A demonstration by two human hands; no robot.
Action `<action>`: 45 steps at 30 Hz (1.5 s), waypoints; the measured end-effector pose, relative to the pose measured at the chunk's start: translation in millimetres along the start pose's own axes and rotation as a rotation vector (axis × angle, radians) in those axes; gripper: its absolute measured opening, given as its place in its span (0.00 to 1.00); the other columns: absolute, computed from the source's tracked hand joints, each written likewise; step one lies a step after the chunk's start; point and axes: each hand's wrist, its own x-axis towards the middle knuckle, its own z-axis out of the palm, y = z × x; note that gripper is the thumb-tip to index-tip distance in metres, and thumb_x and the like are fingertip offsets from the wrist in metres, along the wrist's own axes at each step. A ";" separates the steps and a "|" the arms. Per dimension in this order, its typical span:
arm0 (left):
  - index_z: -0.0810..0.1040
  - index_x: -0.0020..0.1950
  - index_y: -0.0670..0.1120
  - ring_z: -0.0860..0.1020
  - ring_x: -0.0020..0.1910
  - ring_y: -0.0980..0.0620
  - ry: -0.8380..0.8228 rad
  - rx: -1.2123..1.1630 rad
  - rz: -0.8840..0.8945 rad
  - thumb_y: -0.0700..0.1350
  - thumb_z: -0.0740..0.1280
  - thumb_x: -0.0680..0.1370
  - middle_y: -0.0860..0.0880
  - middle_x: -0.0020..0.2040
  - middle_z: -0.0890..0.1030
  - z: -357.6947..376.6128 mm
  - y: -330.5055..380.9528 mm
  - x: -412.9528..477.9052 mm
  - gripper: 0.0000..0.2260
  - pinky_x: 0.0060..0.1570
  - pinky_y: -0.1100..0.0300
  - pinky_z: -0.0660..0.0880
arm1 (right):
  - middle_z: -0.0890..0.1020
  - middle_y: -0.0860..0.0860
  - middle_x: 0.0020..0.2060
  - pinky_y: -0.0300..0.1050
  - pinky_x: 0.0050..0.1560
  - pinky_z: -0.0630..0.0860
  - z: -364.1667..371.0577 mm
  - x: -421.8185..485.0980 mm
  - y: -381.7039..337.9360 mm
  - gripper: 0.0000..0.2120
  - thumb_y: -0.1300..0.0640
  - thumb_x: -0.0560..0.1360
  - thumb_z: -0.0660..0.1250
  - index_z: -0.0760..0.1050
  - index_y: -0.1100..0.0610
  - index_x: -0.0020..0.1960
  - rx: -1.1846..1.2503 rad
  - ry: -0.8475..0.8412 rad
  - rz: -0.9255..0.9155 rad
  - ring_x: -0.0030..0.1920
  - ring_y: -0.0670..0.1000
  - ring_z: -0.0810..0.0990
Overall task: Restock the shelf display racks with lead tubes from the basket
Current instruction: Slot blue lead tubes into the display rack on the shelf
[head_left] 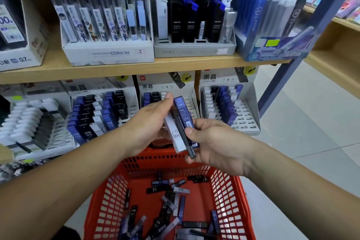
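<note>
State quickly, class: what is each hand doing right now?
Left hand: closed around a small bunch of lead tubes.
Right hand: pinching the black tube in that same bunch.

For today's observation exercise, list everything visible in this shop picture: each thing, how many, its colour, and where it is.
held lead tubes: about three; white, black, blue; between both hands, above the basket
basket: one, red, on the floor below the hands
loose lead tubes: many; black, blue, grey; on the basket bottom
lower display racks: four, white, part-filled, under the wooden shelf
upper display boxes: about five, white, grey and blue, on the shelf
left hand: one, holding the tubes
right hand: one, fingers on the tubes
</note>
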 end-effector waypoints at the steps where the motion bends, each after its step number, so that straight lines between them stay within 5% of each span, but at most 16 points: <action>1: 0.83 0.62 0.53 0.84 0.58 0.43 -0.009 0.081 0.011 0.65 0.53 0.84 0.47 0.55 0.87 -2.3 -0.4 -0.2 0.24 0.66 0.39 0.76 | 0.83 0.57 0.44 0.46 0.38 0.77 -0.8 -0.8 -0.4 0.11 0.64 0.85 0.59 0.75 0.64 0.65 -0.006 -0.001 0.000 0.38 0.51 0.81; 3: 0.84 0.58 0.53 0.83 0.44 0.47 0.000 0.159 0.031 0.66 0.52 0.84 0.51 0.44 0.87 -3.5 0.3 -0.8 0.26 0.53 0.50 0.78 | 0.83 0.59 0.47 0.46 0.37 0.77 -2.8 -2.0 0.1 0.11 0.64 0.85 0.59 0.75 0.64 0.66 -0.010 0.001 0.001 0.40 0.51 0.82; 5: 0.82 0.54 0.43 0.67 0.26 0.49 0.007 0.183 0.056 0.65 0.52 0.84 0.50 0.27 0.73 -3.2 2.4 0.2 0.30 0.31 0.58 0.63 | 0.83 0.59 0.49 0.46 0.38 0.78 -6.4 -2.6 0.8 0.13 0.63 0.85 0.59 0.74 0.65 0.67 -0.027 0.017 0.014 0.42 0.52 0.83; 7: 0.76 0.49 0.40 0.58 0.24 0.52 0.034 0.158 0.049 0.64 0.56 0.84 0.51 0.26 0.63 -5.0 2.6 2.4 0.27 0.27 0.61 0.55 | 0.83 0.57 0.47 0.49 0.40 0.80 -12.4 -3.5 0.3 0.12 0.63 0.86 0.59 0.74 0.63 0.67 -0.027 0.047 0.031 0.44 0.53 0.84; 9: 0.75 0.47 0.43 0.61 0.23 0.52 0.058 0.074 0.037 0.60 0.63 0.83 0.48 0.27 0.66 -8.0 2.1 3.6 0.20 0.25 0.61 0.58 | 0.82 0.56 0.46 0.53 0.41 0.82 -20.1 -5.7 -2.7 0.11 0.65 0.86 0.58 0.75 0.61 0.65 0.019 0.076 0.038 0.45 0.54 0.84; 15: 0.75 0.54 0.41 0.83 0.36 0.48 0.008 -0.030 -0.072 0.48 0.74 0.76 0.40 0.43 0.86 -4.4 1.1 -0.6 0.14 0.33 0.59 0.79 | 0.76 0.54 0.39 0.50 0.37 0.77 -47.2 -13.9 -11.4 0.14 0.65 0.80 0.56 0.75 0.57 0.61 0.058 0.144 0.123 0.34 0.52 0.74; 22: 0.66 0.78 0.55 0.87 0.49 0.40 -0.076 0.015 -0.095 0.36 0.67 0.83 0.41 0.65 0.76 34.7 3.5 3.7 0.27 0.49 0.49 0.84 | 0.72 0.52 0.34 0.42 0.30 0.65 -78.6 -33.3 -14.5 0.05 0.54 0.80 0.65 0.75 0.56 0.52 -0.012 0.286 0.118 0.30 0.50 0.67; 28: 0.74 0.64 0.52 0.87 0.47 0.42 0.006 0.141 0.137 0.36 0.67 0.82 0.38 0.49 0.85 85.7 28.2 33.2 0.15 0.51 0.44 0.84 | 0.74 0.53 0.34 0.45 0.30 0.68 -103.9 -48.6 -7.8 0.08 0.54 0.85 0.64 0.74 0.59 0.58 -0.060 0.381 -0.034 0.30 0.51 0.69; 33: 0.76 0.53 0.47 0.76 0.32 0.57 0.149 0.320 0.400 0.41 0.72 0.79 0.42 0.44 0.84 135.2 42.1 87.6 0.06 0.35 0.62 0.77 | 0.77 0.56 0.40 0.55 0.37 0.82 -129.8 -62.3 -10.1 0.10 0.51 0.84 0.65 0.74 0.57 0.58 0.043 0.442 -0.119 0.32 0.54 0.75; 36: 0.77 0.47 0.47 0.78 0.35 0.56 0.148 0.415 0.476 0.39 0.74 0.77 0.44 0.43 0.81 149.6 35.7 117.7 0.07 0.38 0.58 0.78 | 0.78 0.56 0.41 0.48 0.31 0.79 -141.7 -68.0 -7.9 0.10 0.50 0.84 0.64 0.74 0.56 0.60 0.079 0.473 -0.158 0.33 0.52 0.76; 39: 0.79 0.46 0.48 0.76 0.35 0.62 0.092 0.588 0.523 0.38 0.76 0.75 0.53 0.40 0.80 147.8 21.0 134.9 0.08 0.40 0.66 0.75 | 0.79 0.56 0.40 0.44 0.26 0.74 -146.4 -71.0 -6.0 0.09 0.51 0.85 0.62 0.74 0.56 0.59 0.124 0.461 -0.176 0.32 0.52 0.76; 45: 0.80 0.42 0.55 0.80 0.43 0.57 0.194 0.816 0.555 0.45 0.78 0.74 0.60 0.41 0.82 135.0 3.1 140.6 0.09 0.46 0.60 0.77 | 0.81 0.58 0.45 0.47 0.28 0.77 -151.5 -73.3 -5.9 0.11 0.56 0.87 0.59 0.73 0.61 0.64 0.207 0.349 -0.171 0.36 0.54 0.79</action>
